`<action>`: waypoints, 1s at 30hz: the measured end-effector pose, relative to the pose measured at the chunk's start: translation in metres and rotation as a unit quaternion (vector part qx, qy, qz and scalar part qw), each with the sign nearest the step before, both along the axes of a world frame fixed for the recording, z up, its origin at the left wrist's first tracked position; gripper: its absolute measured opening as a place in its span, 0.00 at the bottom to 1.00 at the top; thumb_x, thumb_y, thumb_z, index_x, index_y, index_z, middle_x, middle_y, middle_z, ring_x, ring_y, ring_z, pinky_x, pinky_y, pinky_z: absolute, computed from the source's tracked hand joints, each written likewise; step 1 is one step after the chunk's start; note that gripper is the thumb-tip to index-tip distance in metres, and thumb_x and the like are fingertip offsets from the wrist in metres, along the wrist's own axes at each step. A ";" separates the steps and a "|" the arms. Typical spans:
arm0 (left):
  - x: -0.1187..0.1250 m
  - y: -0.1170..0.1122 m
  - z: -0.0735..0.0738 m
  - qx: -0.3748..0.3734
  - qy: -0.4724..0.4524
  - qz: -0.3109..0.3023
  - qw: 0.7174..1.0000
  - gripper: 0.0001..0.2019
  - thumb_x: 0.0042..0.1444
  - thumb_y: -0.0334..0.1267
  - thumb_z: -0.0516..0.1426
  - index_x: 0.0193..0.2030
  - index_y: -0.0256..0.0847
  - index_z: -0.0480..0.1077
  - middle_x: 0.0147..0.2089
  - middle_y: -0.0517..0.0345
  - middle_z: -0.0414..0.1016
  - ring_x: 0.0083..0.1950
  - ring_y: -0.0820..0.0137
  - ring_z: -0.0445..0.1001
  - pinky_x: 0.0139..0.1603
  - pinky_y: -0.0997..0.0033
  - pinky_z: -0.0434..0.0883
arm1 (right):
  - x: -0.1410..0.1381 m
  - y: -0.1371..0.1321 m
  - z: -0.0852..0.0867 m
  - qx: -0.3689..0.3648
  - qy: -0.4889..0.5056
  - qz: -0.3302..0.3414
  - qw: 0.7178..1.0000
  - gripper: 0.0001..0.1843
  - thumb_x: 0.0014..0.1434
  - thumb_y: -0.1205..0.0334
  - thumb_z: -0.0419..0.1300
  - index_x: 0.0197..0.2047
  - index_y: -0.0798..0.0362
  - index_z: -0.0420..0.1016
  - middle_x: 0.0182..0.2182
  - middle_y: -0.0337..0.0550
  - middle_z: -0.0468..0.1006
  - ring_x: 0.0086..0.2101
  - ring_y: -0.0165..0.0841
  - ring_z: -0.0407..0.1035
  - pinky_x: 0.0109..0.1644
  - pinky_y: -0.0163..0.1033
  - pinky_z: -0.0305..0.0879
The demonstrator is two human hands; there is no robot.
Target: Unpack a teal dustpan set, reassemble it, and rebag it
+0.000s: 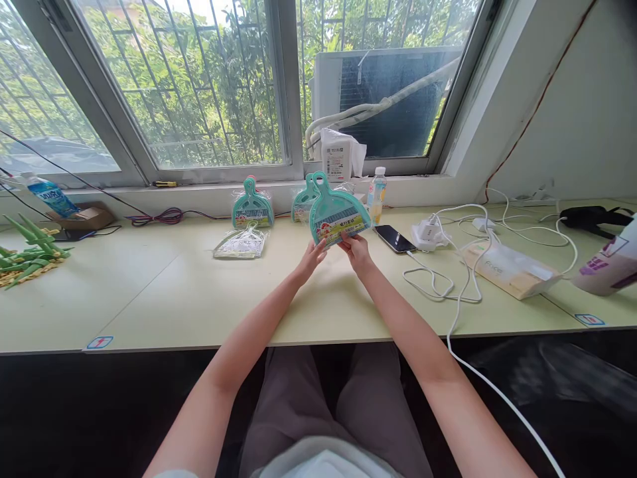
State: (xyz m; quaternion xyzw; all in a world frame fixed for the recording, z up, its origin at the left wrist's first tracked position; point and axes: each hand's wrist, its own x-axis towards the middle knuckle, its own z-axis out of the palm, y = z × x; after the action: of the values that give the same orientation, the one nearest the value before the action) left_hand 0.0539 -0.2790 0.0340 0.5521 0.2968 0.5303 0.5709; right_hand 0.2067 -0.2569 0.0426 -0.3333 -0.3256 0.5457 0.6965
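Note:
A teal mini dustpan [326, 199] with a printed label across its pan is held up above the table, its handle tilted up and to the left. My left hand [312, 257] pinches its lower left edge. At the bottom edge, right of centre, my right hand [355, 251] grips it with closed fingers. Partly hidden behind it stands another teal dustpan [301, 199] in clear wrap. A further wrapped teal dustpan [253, 207] leans near the window sill to the left. In front of that one lies a flat, clear-wrapped whitish packet [241, 243], its contents hard to make out.
Right of my hands lie a black phone [395, 238], a white charger [428, 234] with looping cables and a tissue pack [512, 265]. A drink bottle [377, 196] stands behind. A green plant [32, 249] and a blue-labelled bottle [52, 196] are at the far left.

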 end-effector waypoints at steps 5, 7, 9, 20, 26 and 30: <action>-0.011 0.005 0.009 0.040 -0.035 0.106 0.993 0.28 0.49 0.48 0.65 0.54 0.40 0.64 0.57 0.46 0.73 0.59 0.55 0.71 0.56 0.54 0.71 | -0.008 0.002 -0.005 -0.034 -0.031 0.046 0.998 0.10 0.45 0.70 0.71 0.31 0.54 0.75 0.31 0.44 0.82 0.36 0.39 0.78 0.50 0.50 0.77; -0.014 0.007 0.007 0.028 -0.027 0.144 0.989 0.27 0.49 0.47 0.65 0.52 0.38 0.65 0.55 0.45 0.74 0.58 0.54 0.72 0.55 0.54 0.72 | -0.014 0.001 -0.008 -0.051 -0.027 0.042 0.997 0.11 0.46 0.71 0.71 0.31 0.54 0.74 0.30 0.43 0.82 0.35 0.38 0.78 0.49 0.49 0.78; -0.015 0.008 0.005 0.016 -0.034 0.160 0.986 0.26 0.50 0.46 0.64 0.52 0.37 0.66 0.54 0.45 0.75 0.57 0.55 0.73 0.55 0.54 0.72 | -0.017 0.000 -0.010 -0.063 -0.017 0.038 0.997 0.10 0.47 0.71 0.70 0.31 0.53 0.73 0.29 0.41 0.81 0.35 0.37 0.78 0.49 0.48 0.78; -0.019 0.014 0.001 0.012 -0.056 0.154 0.986 0.25 0.54 0.50 0.62 0.53 0.39 0.64 0.52 0.48 0.75 0.53 0.58 0.75 0.51 0.57 0.75 | -0.007 0.000 -0.006 -0.040 -0.006 0.136 0.990 0.05 0.55 0.73 0.61 0.36 0.57 0.75 0.34 0.46 0.82 0.35 0.35 0.78 0.52 0.45 0.75; -0.023 0.021 -0.005 0.027 -0.034 0.174 0.984 0.23 0.54 0.47 0.62 0.52 0.38 0.64 0.51 0.48 0.75 0.54 0.60 0.74 0.53 0.60 0.73 | -0.011 -0.002 -0.009 -0.008 -0.064 0.121 0.991 0.12 0.50 0.73 0.67 0.38 0.54 0.74 0.38 0.43 0.82 0.37 0.34 0.77 0.50 0.45 0.77; -0.022 0.023 -0.007 0.046 -0.019 0.180 0.982 0.23 0.54 0.47 0.61 0.53 0.38 0.65 0.51 0.48 0.75 0.55 0.60 0.73 0.54 0.60 0.72 | -0.012 0.001 -0.013 -0.030 -0.056 0.092 0.994 0.13 0.48 0.75 0.67 0.36 0.53 0.73 0.35 0.41 0.82 0.35 0.34 0.78 0.47 0.46 0.79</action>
State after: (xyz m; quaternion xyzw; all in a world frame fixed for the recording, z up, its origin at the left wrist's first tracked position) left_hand 0.0320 -0.2560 0.0266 0.5051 0.3552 0.6479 0.4460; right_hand 0.1945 -0.2558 0.0294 -0.3524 -0.3771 0.5977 0.6135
